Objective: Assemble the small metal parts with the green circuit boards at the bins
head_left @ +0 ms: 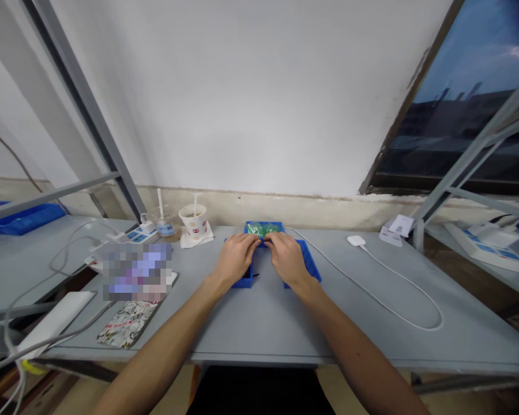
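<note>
My left hand (237,256) and my right hand (289,259) meet in front of me, with the fingers of each pinched together and the fingertips almost touching. Whatever lies between them is too small to make out. Just beyond the fingertips sits a blue bin (247,227) holding small green pieces (259,229). Partly under my left hand is a second blue bin (243,283) with dark things in it. A third blue bin (309,262) is partly covered by my right hand and wrist; its contents are hidden.
At the left stand a paper cup (194,223) with a straw, a clear plastic cup (168,225), power strips (140,233) and a patterned pouch-like item (127,324). A white charger (356,241) and its cable (415,278) cross the right side of the table (259,328). Metal frames flank both ends.
</note>
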